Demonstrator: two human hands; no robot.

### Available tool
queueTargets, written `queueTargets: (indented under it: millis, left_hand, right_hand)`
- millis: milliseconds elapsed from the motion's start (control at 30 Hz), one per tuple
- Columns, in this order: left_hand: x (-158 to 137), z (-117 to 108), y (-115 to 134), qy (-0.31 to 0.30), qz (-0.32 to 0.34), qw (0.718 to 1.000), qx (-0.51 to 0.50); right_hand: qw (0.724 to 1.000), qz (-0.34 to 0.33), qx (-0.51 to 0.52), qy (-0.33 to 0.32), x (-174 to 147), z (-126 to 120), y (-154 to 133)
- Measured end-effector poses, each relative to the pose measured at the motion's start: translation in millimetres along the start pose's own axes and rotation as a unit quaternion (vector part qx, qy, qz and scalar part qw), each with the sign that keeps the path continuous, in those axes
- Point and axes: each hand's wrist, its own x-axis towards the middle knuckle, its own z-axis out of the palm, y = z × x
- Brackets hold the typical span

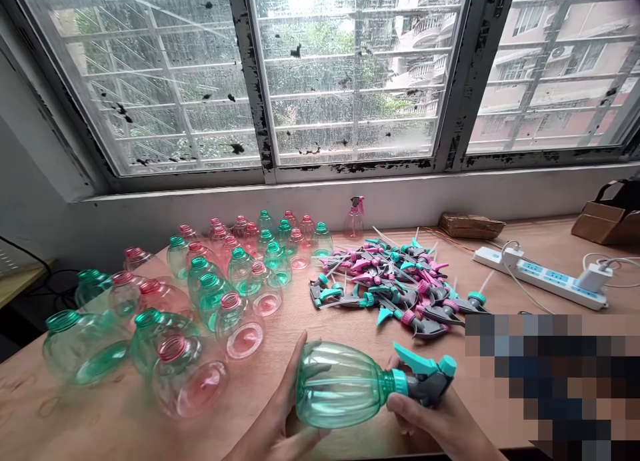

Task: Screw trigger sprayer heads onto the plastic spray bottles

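A clear green spray bottle [340, 384] lies sideways in front of me, its base toward the left. My left hand [287, 408] wraps round the base end of it. At the neck, my right hand [425, 414] grips the turquoise collar of the grey and turquoise spray head [425, 371], which sits on the bottle's mouth. Whether the collar is screwed tight I cannot tell. Just beyond the bottle is a heap of loose spray heads [390, 268] in pink, turquoise and grey, with thin tubes.
Several open green and pink bottles [173, 381] stand on the left of the wooden table [280, 441]. One pink bottle with a spray head [354, 220] stands by the wall. On the right are a power strip [545, 274], a brown package [473, 225] and a cardboard box [607, 218].
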Motion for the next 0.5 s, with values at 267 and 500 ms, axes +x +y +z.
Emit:
queueTargets:
  millis: [267, 500]
  left_hand:
    - [0, -3, 2, -0.009, 0.002, 1.000, -0.004]
    - [-2, 2, 2, 0.014, 0.001, 1.000, -0.011]
  right_hand:
    - [1.000, 0.017, -0.003, 0.013, 0, -4, 7]
    - [1.000, 0.007, -0.003, 0.025, 2, -4, 12]
